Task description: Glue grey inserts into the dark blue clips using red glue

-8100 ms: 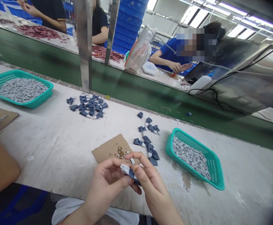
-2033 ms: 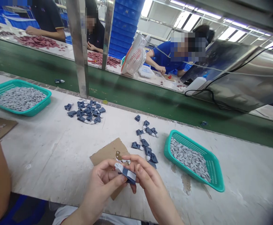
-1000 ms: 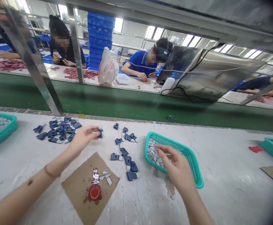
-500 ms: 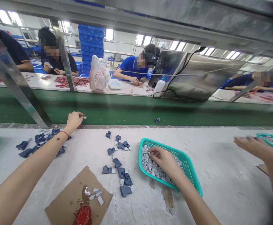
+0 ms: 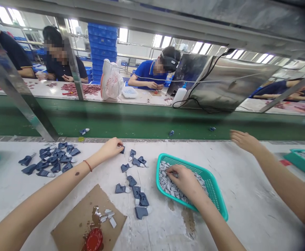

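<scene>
My left hand (image 5: 112, 147) is closed at the far edge of the table, fingertips pinching a dark blue plastic part (image 5: 122, 150). To its right and nearer me lies a loose line of similar dark blue parts (image 5: 131, 181), several with pale tips. My right hand (image 5: 184, 177) reaches into a green perforated basket (image 5: 219, 195) holding many small grey-white pieces (image 5: 172, 186). Its thumb and fingers are pinched among them; whatever is between the fingertips is hidden. A cardboard sheet (image 5: 75, 223) in front bears a red lid (image 5: 94, 240), wet brown liquid and several pale strips (image 5: 112, 222).
A pile of dark blue parts (image 5: 53, 159) lies left. The green belt (image 5: 131, 127) carries a pale-tipped dark part (image 5: 84, 131); a yellow cap (image 5: 81, 139) rests at its edge. A co-worker's hand (image 5: 246, 141) reaches in from the right. Metal posts (image 5: 24, 83) frame the far bench.
My left hand has let go of a pale-tipped part at the belt and moved right onto another dark blue part. My right hand stays in the basket. The co-worker's hand has moved toward the belt.
</scene>
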### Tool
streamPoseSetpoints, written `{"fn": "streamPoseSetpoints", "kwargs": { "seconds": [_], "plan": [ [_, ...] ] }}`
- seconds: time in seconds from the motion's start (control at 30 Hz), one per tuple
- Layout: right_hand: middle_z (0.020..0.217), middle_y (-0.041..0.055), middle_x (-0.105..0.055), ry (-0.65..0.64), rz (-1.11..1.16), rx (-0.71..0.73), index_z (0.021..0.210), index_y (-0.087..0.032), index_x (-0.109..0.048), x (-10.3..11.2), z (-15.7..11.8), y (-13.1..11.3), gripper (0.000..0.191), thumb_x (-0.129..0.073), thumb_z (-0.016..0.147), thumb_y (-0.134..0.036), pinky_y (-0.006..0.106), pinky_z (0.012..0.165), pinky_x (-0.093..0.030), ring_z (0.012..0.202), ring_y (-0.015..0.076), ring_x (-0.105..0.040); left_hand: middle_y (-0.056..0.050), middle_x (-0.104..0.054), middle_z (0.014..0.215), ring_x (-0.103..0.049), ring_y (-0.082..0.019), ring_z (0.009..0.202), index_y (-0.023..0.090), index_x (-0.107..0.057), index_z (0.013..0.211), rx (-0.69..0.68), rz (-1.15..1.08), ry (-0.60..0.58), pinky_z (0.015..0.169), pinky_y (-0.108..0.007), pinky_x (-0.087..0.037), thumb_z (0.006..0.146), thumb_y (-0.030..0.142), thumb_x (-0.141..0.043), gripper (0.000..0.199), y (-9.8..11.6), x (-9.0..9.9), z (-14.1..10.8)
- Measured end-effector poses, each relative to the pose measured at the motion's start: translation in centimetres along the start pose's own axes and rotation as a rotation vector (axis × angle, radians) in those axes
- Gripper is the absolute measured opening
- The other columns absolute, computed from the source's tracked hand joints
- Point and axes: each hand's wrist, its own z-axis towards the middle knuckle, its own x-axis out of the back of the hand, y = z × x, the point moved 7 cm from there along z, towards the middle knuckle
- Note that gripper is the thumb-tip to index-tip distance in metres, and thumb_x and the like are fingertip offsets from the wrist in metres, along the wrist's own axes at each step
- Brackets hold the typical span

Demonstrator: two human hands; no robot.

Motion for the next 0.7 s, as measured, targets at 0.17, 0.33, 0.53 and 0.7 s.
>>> {"fn": "streamPoseSetpoints", "kwargs": {
  "seconds": [0.17,0.33,0.53,0.7],
  "plan": [
    [0.088,0.0087,-0.069,-0.022,-0.001,0.066,0.078,-0.021,-0.063,0.0,-0.5,-0.4,0.017,-0.048,0.086,-0.019,0.036,0.078,-0.047,0.093,0.0272,-0.062,-0.013,-0.071,0.101,-0.066,-0.026,0.093,0.015,-0.07,0.092,-0.002,0.026,-0.019,0.08,-0.032,-0.05,0.084,0.021,-0.051,0.022,0.9,-0.1,-1.7],
    [0.096,0.01,-0.071,-0.019,0.032,0.054,0.087,-0.02,-0.067,-0.1,-0.3,-0.1,0.016,-0.051,0.086,-0.022,0.036,0.078,-0.049,0.092,0.0264,-0.064,-0.017,-0.066,0.105,-0.064,-0.03,0.095,0.011,-0.066,0.103,0.018,0.064,-0.009,0.083,-0.039,-0.049,0.089,0.021,-0.043,0.029,1.4,-0.3,-4.6],
    [0.1,0.0121,-0.071,0.065,0.077,0.007,0.091,-0.018,-0.07,0.8,-0.4,-0.2,0.022,-0.054,0.085,-0.032,0.04,0.078,-0.05,0.094,0.0302,-0.064,-0.015,-0.066,0.105,-0.065,-0.027,0.092,0.012,-0.067,0.104,-0.003,-0.013,-0.064,0.084,-0.036,-0.05,0.09,0.025,-0.046,0.029,1.2,-0.6,-6.3],
    [0.101,0.0071,-0.069,0.118,0.192,0.041,0.096,-0.024,-0.067,1.4,-4.7,-4.2,0.026,-0.052,0.088,-0.044,0.037,0.076,-0.05,0.094,0.0259,-0.062,-0.013,-0.066,0.104,-0.065,-0.026,0.09,0.015,-0.066,0.1,-0.016,-0.079,-0.065,0.082,-0.037,-0.051,0.087,0.024,-0.049,0.024,0.9,-0.4,-8.1]
  ]
}}
